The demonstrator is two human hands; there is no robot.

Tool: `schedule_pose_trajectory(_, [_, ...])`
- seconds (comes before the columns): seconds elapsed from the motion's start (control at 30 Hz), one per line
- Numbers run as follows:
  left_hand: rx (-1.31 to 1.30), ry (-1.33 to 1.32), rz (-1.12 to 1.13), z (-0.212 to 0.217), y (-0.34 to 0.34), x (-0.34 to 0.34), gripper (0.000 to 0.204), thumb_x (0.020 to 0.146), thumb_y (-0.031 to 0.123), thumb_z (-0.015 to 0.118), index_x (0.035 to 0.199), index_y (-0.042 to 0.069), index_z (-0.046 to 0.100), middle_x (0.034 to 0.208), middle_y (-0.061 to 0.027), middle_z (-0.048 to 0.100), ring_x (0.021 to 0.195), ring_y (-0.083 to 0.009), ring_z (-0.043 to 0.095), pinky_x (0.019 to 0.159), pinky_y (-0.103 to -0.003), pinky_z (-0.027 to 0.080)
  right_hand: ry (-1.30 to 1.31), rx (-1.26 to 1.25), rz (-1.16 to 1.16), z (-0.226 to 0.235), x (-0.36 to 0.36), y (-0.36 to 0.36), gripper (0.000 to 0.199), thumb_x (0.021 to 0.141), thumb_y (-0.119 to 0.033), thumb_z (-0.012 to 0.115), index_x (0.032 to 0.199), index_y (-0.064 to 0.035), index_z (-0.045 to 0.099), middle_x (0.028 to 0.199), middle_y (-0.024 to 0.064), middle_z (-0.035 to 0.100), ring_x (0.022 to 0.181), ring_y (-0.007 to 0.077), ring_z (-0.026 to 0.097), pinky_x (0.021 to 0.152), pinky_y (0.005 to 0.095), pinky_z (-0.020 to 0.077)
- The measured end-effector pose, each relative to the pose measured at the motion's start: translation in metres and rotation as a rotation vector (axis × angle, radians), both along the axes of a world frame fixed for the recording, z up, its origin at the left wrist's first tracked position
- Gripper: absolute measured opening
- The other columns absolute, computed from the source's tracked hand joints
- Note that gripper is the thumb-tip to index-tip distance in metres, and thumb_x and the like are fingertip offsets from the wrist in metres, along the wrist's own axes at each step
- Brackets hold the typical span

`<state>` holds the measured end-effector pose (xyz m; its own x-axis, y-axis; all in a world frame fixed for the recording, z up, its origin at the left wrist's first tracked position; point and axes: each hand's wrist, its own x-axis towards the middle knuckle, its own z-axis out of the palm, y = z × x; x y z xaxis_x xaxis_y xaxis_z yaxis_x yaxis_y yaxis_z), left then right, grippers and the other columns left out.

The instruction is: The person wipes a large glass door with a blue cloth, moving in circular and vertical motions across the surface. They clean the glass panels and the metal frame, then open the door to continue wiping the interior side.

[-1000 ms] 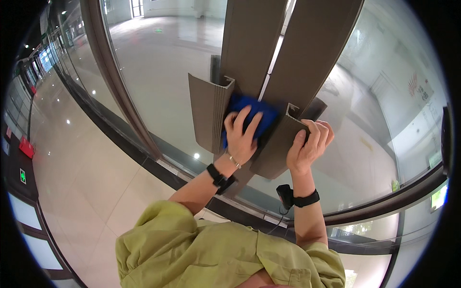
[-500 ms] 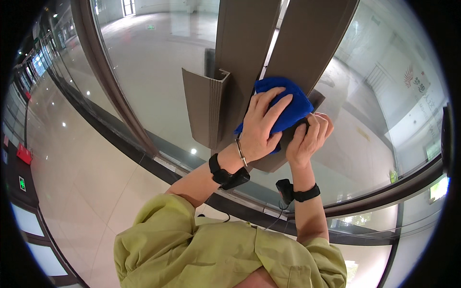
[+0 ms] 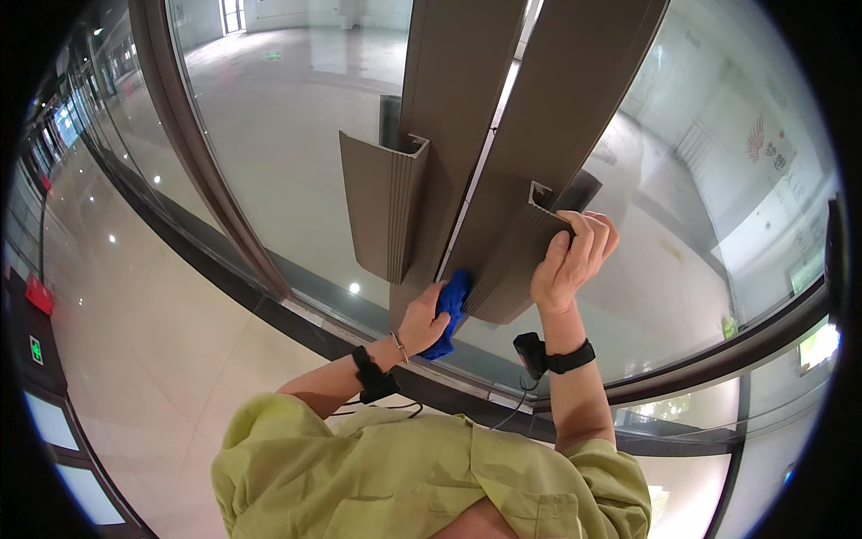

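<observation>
Two brown metal door frames meet at a narrow gap, and each carries a long, ribbed pull handle. My right hand [image 3: 575, 259] is curled round the outer edge of the right door handle [image 3: 514, 265], fingers over its far side and thumb in front. Lower down, by the gap between the doors, my left hand [image 3: 418, 323] is closed on a bunched blue cloth [image 3: 455, 298]. The cloth lies beside the lower left side of that handle; its contact with the frame cannot be made out. The left door handle [image 3: 384, 207] is untouched.
Large glass panes [image 3: 296, 135] flank the brown frames, with a pale room behind them. A dark sill [image 3: 440, 395] curves along the bottom of the doors. Shiny beige floor tiles [image 3: 180, 341] extend to the left. Thin cables [image 3: 512, 415] hang near my wrists.
My left hand has drawn the blue cloth down and left, off the top of the right handle to beside its lower end. My right hand keeps its hold on the handle.
</observation>
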<state>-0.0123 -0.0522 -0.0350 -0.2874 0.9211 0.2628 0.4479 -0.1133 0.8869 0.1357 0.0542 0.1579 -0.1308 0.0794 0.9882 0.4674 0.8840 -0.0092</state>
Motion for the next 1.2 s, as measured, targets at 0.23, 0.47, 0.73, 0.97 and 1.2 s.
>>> schedule_pose_trajectory(0.23, [0.970, 0.644, 0.430, 0.182, 0.021, -0.007, 0.062, 0.068, -0.008, 0.056, 0.128, 0.005, 0.054, 0.136, -0.0171, 0.046, 0.123, -0.0437, 0.042, 0.104, -0.050, 0.035, 0.005, 0.000, -0.029, 0.001, 0.000, 0.001, 0.020, 0.081, -0.007, 0.049, 0.096, -0.0029, 0.062, 0.091, 0.0101, 0.056, 0.094, 0.0314, 0.049, 0.088, 0.0417, 0.0373])
schedule_pose_trajectory(0.47, [0.767, 0.604, 0.512, 0.099, 0.051, 0.000, 0.077, 0.057, -0.012, 0.058, 0.130, 0.013, 0.055, 0.139, -0.0163, 0.041, 0.122, -0.0437, 0.038, 0.104, -0.052, 0.033, -0.008, 0.001, -0.035, -0.002, 0.002, -0.001, 0.021, 0.080, -0.006, 0.050, 0.097, -0.0040, 0.063, 0.089, 0.0094, 0.056, 0.096, 0.0308, 0.050, 0.090, 0.0412, 0.0366])
schedule_pose_trajectory(0.73, [0.363, 0.354, 0.287, -0.036, 0.014, -0.002, 0.069, 0.063, -0.013, 0.052, 0.128, 0.010, 0.055, 0.127, -0.0175, 0.045, 0.119, -0.0412, 0.042, 0.103, -0.044, 0.037, -0.004, 0.005, -0.042, -0.001, 0.002, 0.000, 0.019, 0.084, -0.008, 0.048, 0.097, -0.0050, 0.062, 0.090, 0.0092, 0.056, 0.097, 0.0301, 0.050, 0.091, 0.0410, 0.0355])
schedule_pose_trajectory(0.97, [0.813, 0.236, 0.351, 0.110, 0.020, 0.007, 0.066, 0.067, -0.008, 0.049, 0.132, 0.002, 0.051, 0.137, -0.0183, 0.041, 0.126, -0.0387, 0.042, 0.108, -0.043, 0.033, -0.010, -0.003, -0.028, -0.002, 0.004, -0.002, 0.019, 0.083, -0.007, 0.050, 0.097, -0.0045, 0.063, 0.090, 0.0097, 0.056, 0.097, 0.0303, 0.050, 0.091, 0.0410, 0.0355])
schedule_pose_trajectory(1.2, [0.845, 0.585, 0.366, 0.123, 0.055, 0.003, 0.068, 0.059, -0.008, 0.057, 0.125, 0.007, 0.057, 0.130, -0.0176, 0.046, 0.113, -0.0389, 0.045, 0.095, -0.049, 0.037, -0.022, -0.007, -0.023, 0.003, 0.002, 0.000, 0.023, 0.078, -0.002, 0.051, 0.098, -0.0035, 0.063, 0.091, 0.0108, 0.056, 0.096, 0.0311, 0.050, 0.089, 0.0412, 0.0372])
